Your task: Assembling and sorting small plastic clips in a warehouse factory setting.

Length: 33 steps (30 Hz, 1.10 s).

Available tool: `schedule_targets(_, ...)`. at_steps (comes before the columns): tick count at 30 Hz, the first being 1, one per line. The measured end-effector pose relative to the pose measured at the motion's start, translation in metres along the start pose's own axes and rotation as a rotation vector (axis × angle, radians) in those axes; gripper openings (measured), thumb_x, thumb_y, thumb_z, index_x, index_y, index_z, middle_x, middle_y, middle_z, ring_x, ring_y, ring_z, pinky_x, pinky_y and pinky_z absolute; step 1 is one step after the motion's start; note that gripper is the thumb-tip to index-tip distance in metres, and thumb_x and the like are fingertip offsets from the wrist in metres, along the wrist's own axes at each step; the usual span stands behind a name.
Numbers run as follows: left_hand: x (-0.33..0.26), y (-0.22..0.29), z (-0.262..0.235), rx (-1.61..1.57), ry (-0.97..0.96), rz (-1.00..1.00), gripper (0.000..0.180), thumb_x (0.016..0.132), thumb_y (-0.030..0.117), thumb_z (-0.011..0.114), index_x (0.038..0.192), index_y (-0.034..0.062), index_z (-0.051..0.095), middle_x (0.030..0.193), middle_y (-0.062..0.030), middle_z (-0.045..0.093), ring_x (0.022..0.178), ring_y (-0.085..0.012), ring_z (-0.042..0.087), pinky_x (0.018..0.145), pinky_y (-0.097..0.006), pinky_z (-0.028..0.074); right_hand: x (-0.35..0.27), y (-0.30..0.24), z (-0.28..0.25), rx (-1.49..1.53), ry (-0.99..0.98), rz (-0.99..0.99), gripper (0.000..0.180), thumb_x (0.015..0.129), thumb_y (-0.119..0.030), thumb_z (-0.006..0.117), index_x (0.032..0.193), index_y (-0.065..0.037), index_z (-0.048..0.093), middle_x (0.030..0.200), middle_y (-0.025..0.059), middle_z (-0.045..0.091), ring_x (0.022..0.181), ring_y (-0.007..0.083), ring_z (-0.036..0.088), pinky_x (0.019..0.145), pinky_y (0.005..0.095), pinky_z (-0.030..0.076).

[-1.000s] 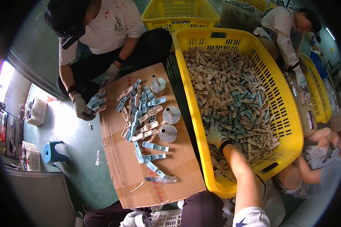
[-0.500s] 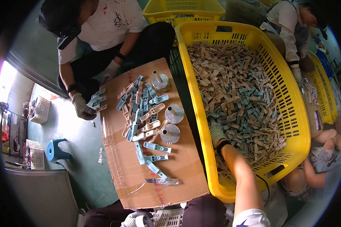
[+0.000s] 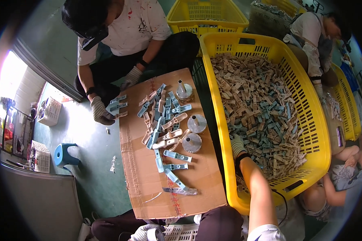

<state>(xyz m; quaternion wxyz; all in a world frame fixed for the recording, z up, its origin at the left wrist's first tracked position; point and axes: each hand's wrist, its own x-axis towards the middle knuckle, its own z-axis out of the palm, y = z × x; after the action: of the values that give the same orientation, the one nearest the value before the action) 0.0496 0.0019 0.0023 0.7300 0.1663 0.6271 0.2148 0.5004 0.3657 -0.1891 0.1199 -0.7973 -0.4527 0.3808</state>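
My right hand (image 3: 237, 146), in a striped knit glove with a dark wristband, reaches inside the near left wall of the large yellow basket (image 3: 214, 116). It touches the heap of beige and blue plastic clips (image 3: 265, 116); its fingertips are hidden among them. Low in the picture, my left hand (image 3: 140, 233), also gloved, is by my lap beside a pale round object (image 3: 155, 233); its fingers are mostly hidden. On the cardboard sheet (image 3: 142, 193) before me lie more blue and beige clips (image 3: 159, 160), some in a line, beside three metal discs with upright tubes (image 3: 192, 142).
A flat strip in clear plastic (image 3: 180, 190) lies near the cardboard's front. Across from me, a co-worker's gloved hand (image 3: 100, 111) is beside several clips at the cardboard's left edge. A blue stool (image 3: 65, 154) stands on the floor at left. Another yellow basket (image 3: 207, 14) is behind.
The whole view has shifted, so the scene sits further right and slightly lower. My right hand remains at the same side of the basket, among the clips.
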Motion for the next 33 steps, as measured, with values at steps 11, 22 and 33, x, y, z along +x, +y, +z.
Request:
schedule_targets(11,0.002,0.009,0.011,-0.106,-0.09,0.047,0.023,0.096,0.013,0.044,0.098,-0.0032,0.061,0.078,-0.0044,0.063,0.07,-0.0181,0.06,0.066,-0.029,0.05,-0.065,-0.012,-0.115,0.597,0.067,-0.006,0.021,0.095,-0.018,0.047,0.108,-0.003,0.056,0.074,0.0068,0.053,0.067,0.0161,0.046,0.063,0.0277,0.041)
schedule_targets(22,-0.003,0.002,-0.001,-0.375,-0.155,-0.047,0.017,0.086,0.007,0.066,0.102,0.0045,0.069,0.089,-0.0049,0.069,0.077,-0.0167,0.066,0.071,-0.031,0.055,-0.124,-0.097,-0.253,0.716,0.212,-0.354,0.029,0.079,0.007,0.058,0.103,-0.007,0.064,0.085,-0.0013,0.058,0.07,0.0093,0.05,0.063,0.0253,0.044)
schedule_targets(33,-0.007,-0.012,-0.003,-0.426,-0.137,0.104,0.017,0.084,0.007,0.069,0.099,-0.0001,0.068,0.09,-0.0109,0.07,0.08,-0.0221,0.068,0.076,-0.033,0.056,-0.258,-0.3,-0.115,0.634,-0.257,-0.654,0.035,0.077,0.012,0.06,0.107,-0.004,0.057,0.092,-0.0001,0.057,0.076,0.0099,0.054,0.069,0.0248,0.05)
